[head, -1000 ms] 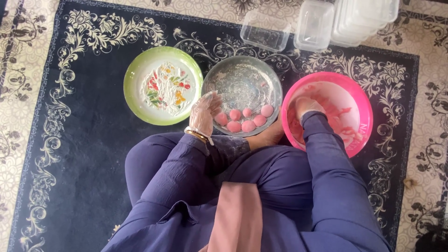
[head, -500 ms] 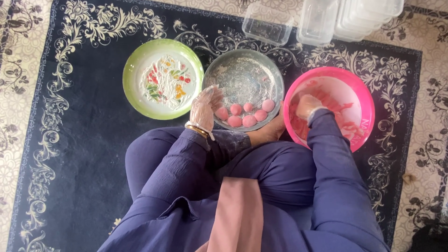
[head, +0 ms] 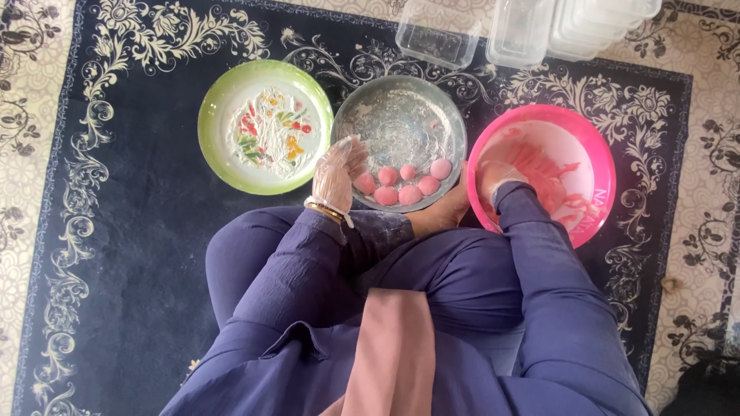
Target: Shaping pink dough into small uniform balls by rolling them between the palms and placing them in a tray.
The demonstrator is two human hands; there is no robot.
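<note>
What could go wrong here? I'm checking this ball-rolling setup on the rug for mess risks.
The pink balls crowd the near rim of the metal tray, right by the gloved left hand; a nudge might squash them. The right hand is inside the pink bowl, so leaning on it could tip the bowl onto the rug.

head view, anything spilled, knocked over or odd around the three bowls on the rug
Nothing stands out. The green plate, metal tray and pink bowl sit flat on the rug. The pink balls are all inside the tray, beside the gloved left hand. The right hand is inside the bowl.
</note>
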